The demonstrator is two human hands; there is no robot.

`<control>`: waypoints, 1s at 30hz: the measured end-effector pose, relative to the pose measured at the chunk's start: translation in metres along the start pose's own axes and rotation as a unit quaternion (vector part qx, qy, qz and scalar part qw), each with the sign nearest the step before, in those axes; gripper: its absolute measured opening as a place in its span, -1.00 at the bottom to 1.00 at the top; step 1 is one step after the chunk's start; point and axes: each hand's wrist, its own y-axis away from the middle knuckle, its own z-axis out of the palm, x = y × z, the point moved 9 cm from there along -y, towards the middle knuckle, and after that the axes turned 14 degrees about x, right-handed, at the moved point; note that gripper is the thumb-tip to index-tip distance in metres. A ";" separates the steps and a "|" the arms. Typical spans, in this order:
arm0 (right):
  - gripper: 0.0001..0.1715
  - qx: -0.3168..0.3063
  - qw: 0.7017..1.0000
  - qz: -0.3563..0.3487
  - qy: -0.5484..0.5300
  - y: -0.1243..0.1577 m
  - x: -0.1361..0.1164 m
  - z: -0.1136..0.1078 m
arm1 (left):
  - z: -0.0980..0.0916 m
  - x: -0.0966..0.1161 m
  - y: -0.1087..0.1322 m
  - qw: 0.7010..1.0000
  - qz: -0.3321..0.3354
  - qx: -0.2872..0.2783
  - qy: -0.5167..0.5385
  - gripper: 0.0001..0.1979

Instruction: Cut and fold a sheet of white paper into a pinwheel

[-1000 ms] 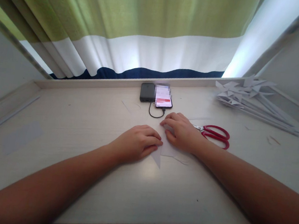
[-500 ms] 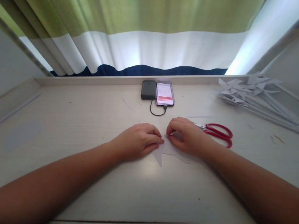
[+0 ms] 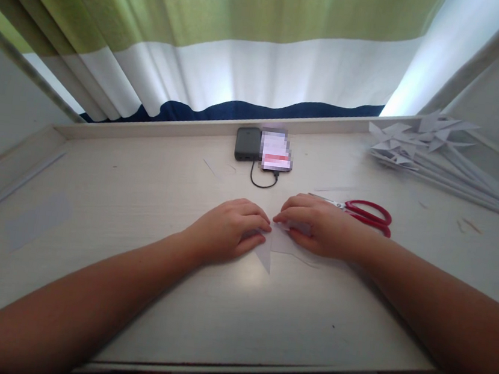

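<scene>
A piece of white paper (image 3: 282, 243) lies on the white desk between my hands, with a pointed white flap (image 3: 264, 257) sticking out towards me. My left hand (image 3: 237, 231) holds its left part down, fingertips and thumb against the paper. From the other side, my right hand (image 3: 313, 222) grips the paper, its index finger stretched over the edge and its thumb underneath the curled fingers. Much of the sheet is hidden under both hands. Just behind my right hand rest red-handled scissors (image 3: 367, 212), blades partly covered.
A dark power bank (image 3: 248, 144) and a cabled phone (image 3: 276, 151) lie near the desk's back ledge. Several paper pinwheels (image 3: 400, 142) on paper sticks are piled at the back right. A loose sheet (image 3: 39, 222) lies on the left. Thin paper scraps (image 3: 471, 226) are scattered about.
The right index finger has straightened and come down towards the paper's edge beside the left fingertips. The left thumb has parted slightly from its fingers. The view has shifted slightly.
</scene>
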 end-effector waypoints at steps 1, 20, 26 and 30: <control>-0.68 -0.004 1.000 0.002 0.001 0.000 0.000 0.000 | 0.000 0.000 0.000 1.000 0.000 0.000 0.000 -0.80; -0.78 0.016 0.999 0.033 0.025 -0.001 0.007 -0.004 | 0.001 -0.001 0.000 1.000 0.001 -0.002 -0.001 -0.80; -0.76 0.050 0.979 0.167 0.105 0.003 0.040 -0.016 | 0.003 -0.001 0.001 1.000 0.001 -0.015 -0.013 -0.78; -0.75 0.001 0.989 0.120 0.084 0.003 0.035 -0.010 | 0.003 0.003 0.001 0.999 0.023 -0.020 -0.021 -0.61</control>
